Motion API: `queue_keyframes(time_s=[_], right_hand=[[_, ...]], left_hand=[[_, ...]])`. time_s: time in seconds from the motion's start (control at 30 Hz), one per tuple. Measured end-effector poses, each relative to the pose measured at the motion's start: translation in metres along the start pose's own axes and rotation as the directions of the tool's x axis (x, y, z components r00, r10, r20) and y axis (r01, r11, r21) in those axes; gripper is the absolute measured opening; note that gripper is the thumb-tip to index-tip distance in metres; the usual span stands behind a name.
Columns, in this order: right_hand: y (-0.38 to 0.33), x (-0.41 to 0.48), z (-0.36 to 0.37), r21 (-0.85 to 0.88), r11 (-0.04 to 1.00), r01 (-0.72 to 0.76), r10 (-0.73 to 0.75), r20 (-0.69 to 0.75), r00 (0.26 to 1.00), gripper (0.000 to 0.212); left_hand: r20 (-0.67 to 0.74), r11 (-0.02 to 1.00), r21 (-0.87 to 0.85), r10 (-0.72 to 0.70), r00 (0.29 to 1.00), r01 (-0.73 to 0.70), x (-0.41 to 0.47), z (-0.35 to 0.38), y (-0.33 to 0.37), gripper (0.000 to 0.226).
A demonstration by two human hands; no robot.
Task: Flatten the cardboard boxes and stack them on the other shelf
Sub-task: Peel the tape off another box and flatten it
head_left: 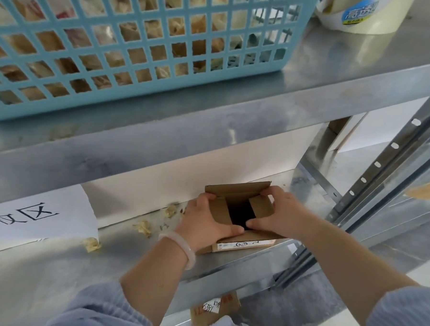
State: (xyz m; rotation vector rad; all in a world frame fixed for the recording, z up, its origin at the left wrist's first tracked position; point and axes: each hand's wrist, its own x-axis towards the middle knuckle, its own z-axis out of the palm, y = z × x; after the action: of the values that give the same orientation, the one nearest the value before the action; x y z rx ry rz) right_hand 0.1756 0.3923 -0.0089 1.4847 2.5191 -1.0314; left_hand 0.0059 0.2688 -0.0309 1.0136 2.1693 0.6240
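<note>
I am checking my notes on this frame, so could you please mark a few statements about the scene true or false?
1. The left hand and the right hand both hold the cardboard box. True.
2. The cardboard box is already flattened. False: it stands open, a dark hollow showing between its flaps.
3. The blue basket stands on the upper shelf, above the cardboard box. True.
4. The bracelet is on the right wrist. False: it is on the left wrist.
</note>
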Motion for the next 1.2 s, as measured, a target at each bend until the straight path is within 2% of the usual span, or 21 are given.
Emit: queue_keyframes(time_s=[0.1,0.27,0.4,0.5,0.57,0.63,0.7,0.8,0.83,0.87,0.9,0.93,0.97,1.0,1.07,1.2], right_hand=[[-0.01,0.003,0.018,-0.051,0.998,-0.037,0.03,-0.139,0.99,0.081],[-0.007,0.006,0.019,-0.054,0.998,-0.015,0.007,-0.153,0.988,0.06],[0.008,0.004,0.011,0.197,0.98,-0.02,0.064,-0.224,0.972,0.041],[0.023,0.003,0.003,0.313,0.95,-0.002,0.104,-0.309,0.945,0.04],[0.031,0.002,-0.004,0.452,0.891,0.036,0.138,-0.347,0.928,0.046],[0.036,-0.002,-0.011,0.643,0.763,0.069,0.164,-0.296,0.941,0.056],[0.043,-0.007,-0.012,0.843,0.537,0.034,0.188,-0.159,0.969,0.059],[0.055,-0.01,-0.007,0.975,0.168,-0.145,0.214,0.108,0.971,0.036],[0.059,-0.009,-0.005,0.972,0.121,-0.202,0.24,0.168,0.956,0.028],[0.065,-0.006,-0.001,0.956,0.161,-0.245,0.278,0.194,0.941,0.03],[0.07,-0.004,0.003,0.917,0.289,-0.275,0.309,0.182,0.933,0.036],[0.074,0.0,0.006,0.835,0.469,-0.29,0.325,0.142,0.935,0.039],[0.078,0.002,0.01,0.721,0.632,-0.282,0.317,0.092,0.944,0.04],[0.08,0.002,0.014,0.608,0.75,-0.261,0.299,0.04,0.953,0.042],[0.087,0.004,0.021,0.466,0.849,-0.25,0.288,-0.01,0.958,0.042],[0.101,0.004,0.035,0.3,0.904,-0.305,0.308,0.04,0.951,0.048]], left_hand=[[-0.041,0.999,-0.036,-0.039,0.998,0.038,0.002,0.007,0.006,0.112],[-0.181,0.998,0.056,0.002,0.984,0.008,0.003,0.012,0.007,0.079],[-0.16,0.995,-0.016,0.099,0.982,-0.103,-0.005,0.012,0.003,0.064],[-0.145,0.946,-0.202,0.228,0.963,-0.255,-0.017,0.015,0.0,0.047],[-0.178,0.907,-0.232,0.315,0.932,-0.351,-0.02,0.015,-0.002,0.052],[-0.182,0.878,-0.127,0.436,0.881,-0.461,-0.02,0.012,-0.008,0.061],[-0.132,0.845,0.043,0.533,0.836,-0.532,-0.021,0.009,-0.017,0.065],[0.003,0.787,0.177,0.601,0.799,-0.592,-0.02,0.013,-0.032,0.068],[0.057,0.765,0.209,0.612,0.789,-0.609,-0.021,0.016,-0.036,0.068],[0.115,0.743,0.242,0.617,0.779,-0.624,-0.021,0.021,-0.039,0.068],[0.173,0.72,0.276,0.615,0.77,-0.637,-0.021,0.026,-0.041,0.068],[0.223,0.698,0.31,0.607,0.763,-0.645,-0.021,0.032,-0.042,0.068],[0.261,0.683,0.341,0.592,0.763,-0.647,-0.019,0.037,-0.042,0.067],[0.287,0.676,0.366,0.572,0.768,-0.64,-0.017,0.041,-0.042,0.065],[0.302,0.682,0.401,0.533,0.791,-0.612,-0.012,0.048,-0.041,0.059],[0.252,0.67,0.498,0.495,0.832,-0.55,0.002,0.06,-0.041,0.059]])
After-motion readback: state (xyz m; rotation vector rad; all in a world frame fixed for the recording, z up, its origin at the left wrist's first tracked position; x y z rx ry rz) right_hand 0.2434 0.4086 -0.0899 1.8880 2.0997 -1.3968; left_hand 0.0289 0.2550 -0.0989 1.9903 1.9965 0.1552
